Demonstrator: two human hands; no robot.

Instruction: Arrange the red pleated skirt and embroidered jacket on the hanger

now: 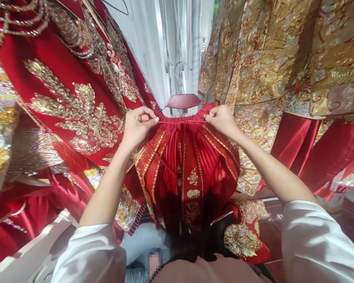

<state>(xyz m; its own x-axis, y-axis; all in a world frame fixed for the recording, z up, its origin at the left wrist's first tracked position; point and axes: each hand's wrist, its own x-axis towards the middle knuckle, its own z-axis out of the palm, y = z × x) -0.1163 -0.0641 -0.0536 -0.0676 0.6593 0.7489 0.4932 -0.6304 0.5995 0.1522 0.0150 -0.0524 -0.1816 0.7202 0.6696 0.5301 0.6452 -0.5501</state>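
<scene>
From the head camera, the person holds up a red pleated skirt [191, 165] in front of the body, and it hangs down between the two forearms. The left hand [137, 125] is closed in a pinch on the gathered waistband [181, 121] at its left end, and the right hand [222, 120] pinches the same band at its right end, so the band is stretched in a nearly straight line between them. Just behind the hands, a dark red hanger [183, 100] with a metal hook stands very near the waistband; I cannot tell if it touches. The skirt seems soft and limp, probably slippery like satin, but a little heavy because of the gold embroidery, so I think the waistband is the safest place to grip, not the fine pleats. It is deep red, with narrow pleats, gold bands running down and small gold motifs on the middle panel. To the left of the left hand hangs a red embroidered robe [65, 106], and to the right of the right hand a gold brocade garment [283, 55].
</scene>
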